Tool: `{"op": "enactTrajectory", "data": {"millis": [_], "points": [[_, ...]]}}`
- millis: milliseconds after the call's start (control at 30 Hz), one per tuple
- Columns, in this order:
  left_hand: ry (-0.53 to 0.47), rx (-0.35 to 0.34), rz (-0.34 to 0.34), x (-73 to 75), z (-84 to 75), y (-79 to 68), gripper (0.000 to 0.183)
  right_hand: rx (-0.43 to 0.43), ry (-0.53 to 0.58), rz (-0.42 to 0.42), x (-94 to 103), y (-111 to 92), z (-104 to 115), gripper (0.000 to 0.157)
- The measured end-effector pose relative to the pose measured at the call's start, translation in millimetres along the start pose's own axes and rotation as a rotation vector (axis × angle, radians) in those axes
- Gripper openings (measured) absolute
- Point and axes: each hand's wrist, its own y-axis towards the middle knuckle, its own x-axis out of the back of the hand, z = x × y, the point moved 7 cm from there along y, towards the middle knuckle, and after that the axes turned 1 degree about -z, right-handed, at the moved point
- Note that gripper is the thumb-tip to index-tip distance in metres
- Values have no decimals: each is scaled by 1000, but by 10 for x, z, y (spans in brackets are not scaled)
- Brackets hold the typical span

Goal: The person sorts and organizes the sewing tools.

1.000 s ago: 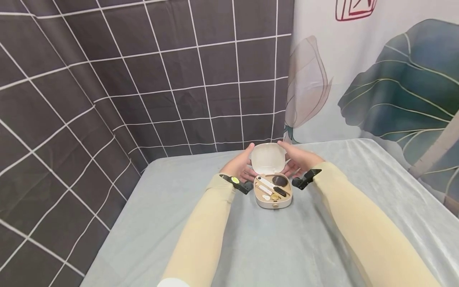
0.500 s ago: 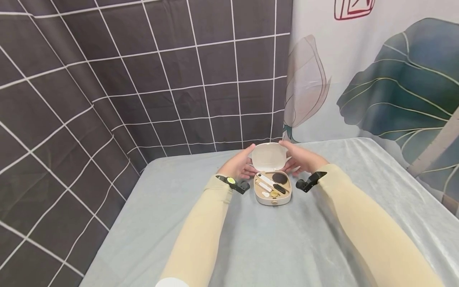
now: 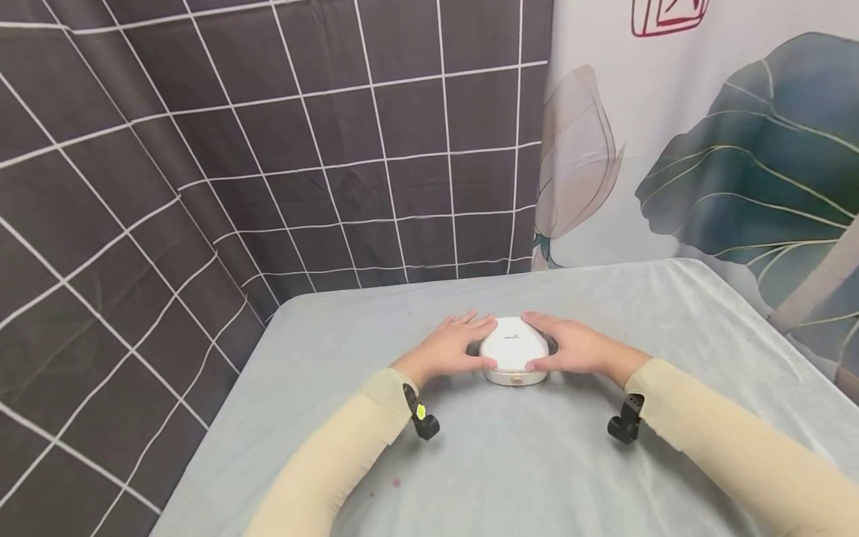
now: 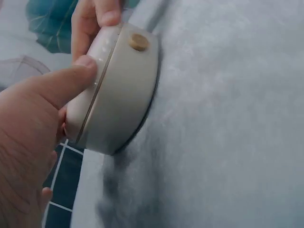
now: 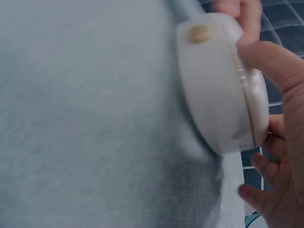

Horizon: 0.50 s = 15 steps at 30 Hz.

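Note:
A small white case with rounded sides sits on the cloth, its lid down and small dark lettering on top. A round tan button marks its front side. From the left, my left hand presses the lid, thumb near the front edge and fingers stretched out toward the back. My right hand mirrors it on the other side, thumb at the front and forefinger along the far edge. In the right wrist view, its other fingers spread loosely behind the case. Whatever lies inside is hidden under the lid.
Pale grey-blue cloth covers the table. Behind it hangs a dark curtain with a white grid, and a white curtain with large leaf prints at the right. Black cameras are strapped to both wrists.
The case's lid, raised half a second ago with a hand at each side, has come down over the small tools inside. Both hands moved down toward the front with it.

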Motion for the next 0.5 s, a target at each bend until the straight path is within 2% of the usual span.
{"op": "enactTrajectory", "data": {"millis": [33, 100, 300, 500], "points": [[101, -25, -8, -15, -35, -5, 83, 23, -34, -12, -19, -34, 14, 101], [182, -38, -33, -16, -79, -7, 86, 48, -56, -46, -24, -77, 27, 107], [218, -35, -28, -11, -69, -19, 85, 27, -39, -51, -71, -51, -2, 110], [180, -20, -34, -8, -21, -49, 84, 8, -54, -29, -118, -9, -13, 112]]}}
